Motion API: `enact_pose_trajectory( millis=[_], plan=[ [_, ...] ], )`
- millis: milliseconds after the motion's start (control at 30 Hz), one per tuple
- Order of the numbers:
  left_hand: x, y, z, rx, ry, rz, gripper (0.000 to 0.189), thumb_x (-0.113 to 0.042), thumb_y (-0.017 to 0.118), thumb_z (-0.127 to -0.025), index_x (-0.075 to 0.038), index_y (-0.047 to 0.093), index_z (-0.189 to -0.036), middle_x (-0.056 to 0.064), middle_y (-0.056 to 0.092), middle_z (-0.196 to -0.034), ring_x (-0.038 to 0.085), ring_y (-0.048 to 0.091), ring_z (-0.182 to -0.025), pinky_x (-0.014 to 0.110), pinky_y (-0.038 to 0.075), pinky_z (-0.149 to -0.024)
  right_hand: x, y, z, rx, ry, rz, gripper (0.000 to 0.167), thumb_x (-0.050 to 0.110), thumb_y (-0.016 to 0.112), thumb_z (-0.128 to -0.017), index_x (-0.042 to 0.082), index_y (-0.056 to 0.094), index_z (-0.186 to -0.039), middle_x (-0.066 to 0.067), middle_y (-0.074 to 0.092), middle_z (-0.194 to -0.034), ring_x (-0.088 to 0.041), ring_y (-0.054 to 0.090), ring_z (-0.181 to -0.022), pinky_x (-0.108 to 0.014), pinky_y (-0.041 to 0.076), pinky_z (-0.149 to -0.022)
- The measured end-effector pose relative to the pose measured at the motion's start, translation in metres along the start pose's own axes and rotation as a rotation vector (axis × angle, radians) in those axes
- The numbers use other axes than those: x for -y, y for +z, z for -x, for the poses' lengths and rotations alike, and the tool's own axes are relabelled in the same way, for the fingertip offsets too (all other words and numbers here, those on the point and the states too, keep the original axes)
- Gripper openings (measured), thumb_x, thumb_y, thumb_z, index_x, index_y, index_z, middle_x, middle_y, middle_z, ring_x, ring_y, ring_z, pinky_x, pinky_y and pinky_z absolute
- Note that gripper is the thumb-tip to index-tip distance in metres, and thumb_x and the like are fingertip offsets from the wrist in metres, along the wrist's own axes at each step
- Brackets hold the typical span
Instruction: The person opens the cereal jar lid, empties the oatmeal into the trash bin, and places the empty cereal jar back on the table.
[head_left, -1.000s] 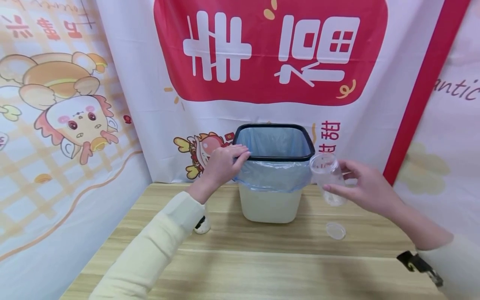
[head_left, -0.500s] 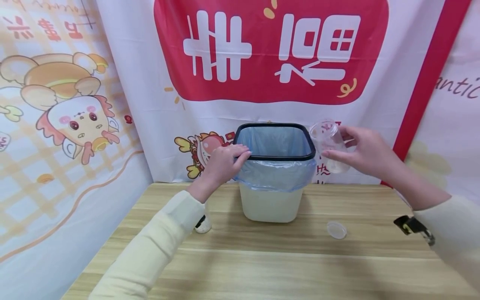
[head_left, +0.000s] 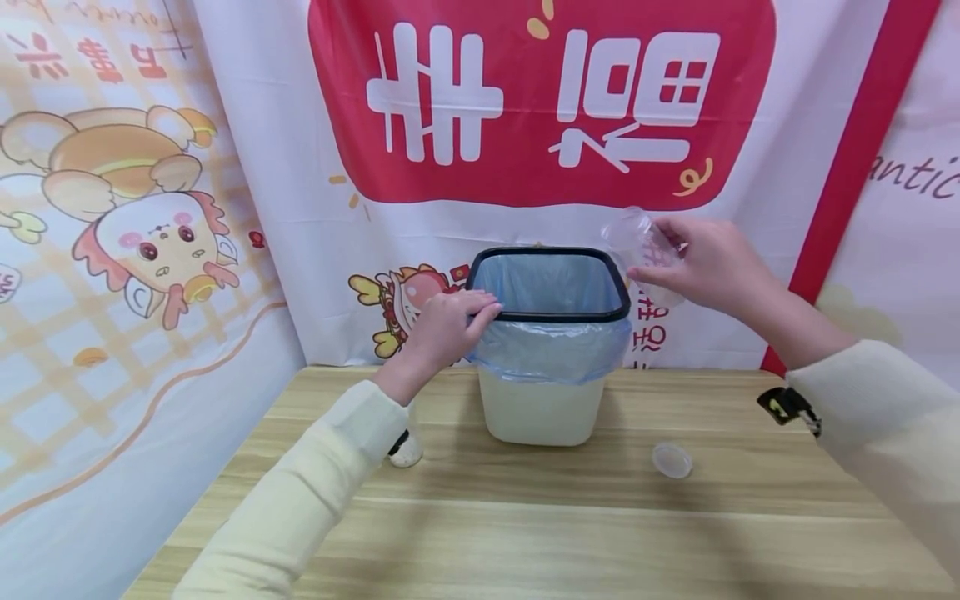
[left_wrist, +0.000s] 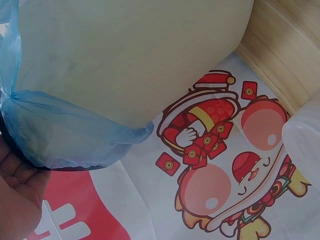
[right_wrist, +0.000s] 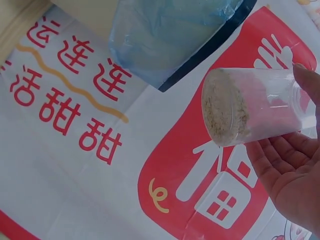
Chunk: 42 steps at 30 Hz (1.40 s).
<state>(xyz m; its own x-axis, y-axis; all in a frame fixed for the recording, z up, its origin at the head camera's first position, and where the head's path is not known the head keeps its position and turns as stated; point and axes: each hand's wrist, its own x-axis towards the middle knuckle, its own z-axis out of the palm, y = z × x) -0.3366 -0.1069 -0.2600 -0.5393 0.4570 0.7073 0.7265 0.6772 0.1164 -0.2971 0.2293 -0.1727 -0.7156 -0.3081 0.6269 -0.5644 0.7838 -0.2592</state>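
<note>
One clear jar [right_wrist: 257,105], pinched by the right grip [head_left: 708,262], beside the bin [head_left: 542,408]; bin clasped at rim [head_left: 555,317] by the left grip [head_left: 448,325]. Any tipping is best done slowly, over bin.

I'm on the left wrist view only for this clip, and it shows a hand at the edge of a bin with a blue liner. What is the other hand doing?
Observer: The right hand holds a clear jar near the right-hand side of the bin, as the head view shows it.
Operator: Nothing of that reaches my picture. Is the jar empty?
Observer: No. In the right wrist view, pale grainy stuff shows at its base end.
Operator: And is there a lid about?
Observer: Yes, a round, clear lid lies on the wooden table, in front of the bin and off to its right in the head view.
</note>
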Motion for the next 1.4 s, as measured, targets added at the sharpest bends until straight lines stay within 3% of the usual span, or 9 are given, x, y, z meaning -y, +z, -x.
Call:
enact_pose_trajectory(
  millis=[500,767,1067,1400],
  plan=[
    [-0.001,-0.001,0.0,0.012,-0.012,-0.005,0.026,-0.025,0.062,-0.097,-0.009,0.073,-0.114,0.007,0.07,-0.112,0.02,0.065,-0.106,0.033,0.051,-0.093,0.007,0.005,-0.037,0.097,0.022,0.159,0.079,0.037,0.083,-0.075,0.005,0.05,-0.139,-0.02,0.056,-0.127,-0.038,0.058,-0.105,-0.056,0.054,-0.079],
    [0.0,-0.001,0.0,0.012,-0.015,-0.006,0.026,-0.025,0.063,-0.096,-0.009,0.073,-0.114,0.007,0.07,-0.111,0.02,0.065,-0.107,0.033,0.05,-0.093,0.006,0.015,-0.051,0.115,-0.017,0.277,0.076,0.032,0.087,-0.071,0.005,0.053,-0.134,-0.021,0.058,-0.123,-0.039,0.058,-0.105,-0.059,0.052,-0.083],
    [0.0,-0.001,0.0,0.011,-0.018,0.005,0.026,-0.026,0.063,-0.096,-0.009,0.073,-0.113,0.007,0.071,-0.111,0.02,0.065,-0.107,0.033,0.05,-0.093,0.008,0.027,-0.054,0.153,-0.18,0.444,0.077,0.022,0.091,-0.066,0.0,0.054,-0.13,-0.024,0.058,-0.122,-0.042,0.058,-0.107,-0.057,0.051,-0.086],
    [0.001,0.0,0.0,0.017,-0.012,0.006,0.026,-0.026,0.063,-0.096,-0.01,0.073,-0.113,0.007,0.071,-0.11,0.02,0.066,-0.105,0.032,0.051,-0.092,0.004,0.04,-0.055,0.155,-0.301,0.556,0.068,0.021,0.09,-0.067,-0.001,0.059,-0.124,-0.024,0.061,-0.117,-0.041,0.061,-0.103,-0.053,0.052,-0.089]
  ],
)
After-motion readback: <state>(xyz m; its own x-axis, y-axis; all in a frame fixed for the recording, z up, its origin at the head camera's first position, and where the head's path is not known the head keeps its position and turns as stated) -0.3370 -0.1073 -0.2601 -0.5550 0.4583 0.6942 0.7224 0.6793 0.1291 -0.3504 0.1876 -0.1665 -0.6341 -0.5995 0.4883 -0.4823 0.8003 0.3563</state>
